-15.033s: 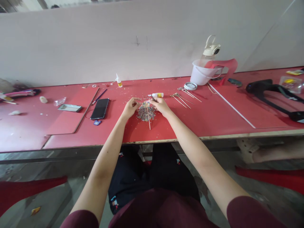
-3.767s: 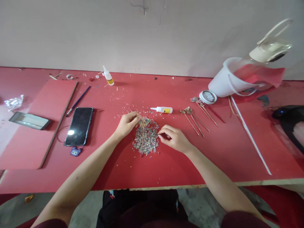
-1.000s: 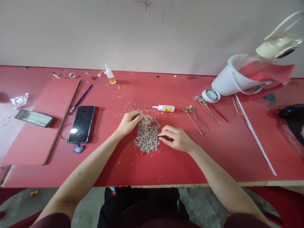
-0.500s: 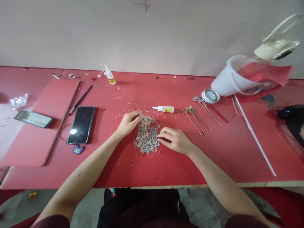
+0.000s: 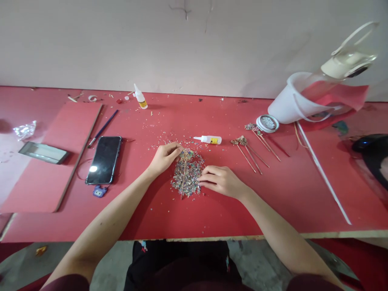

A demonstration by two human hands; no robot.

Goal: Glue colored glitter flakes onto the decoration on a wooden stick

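Note:
My left hand [image 5: 165,157] pinches the ornate head of a gold hairpin [image 5: 183,173] between thumb and fingers. The pin's thin stem points toward me, over a heap of small glittering chips [image 5: 190,182]. At the heap's right edge is my right hand [image 5: 220,181], its fingertips drawn together among the chips. Whatever they grip is too small to make out. Just beyond the heap a white glue bottle [image 5: 211,140] with a yellow label lies on its side, nozzle to the left.
Several finished-looking hairpins [image 5: 247,147] lie to the right, near a round tub of pale bits [image 5: 267,123] and a white bucket [image 5: 286,101]. Leftward are a phone [image 5: 104,159], a brush [image 5: 104,127], a board [image 5: 45,182] and a glass tray [image 5: 44,152]. Another glue bottle [image 5: 140,98] stands behind.
My right hand has shifted slightly left into the edge of the chip heap, its fingertips closer together. My left hand and the hairpin stay in place.

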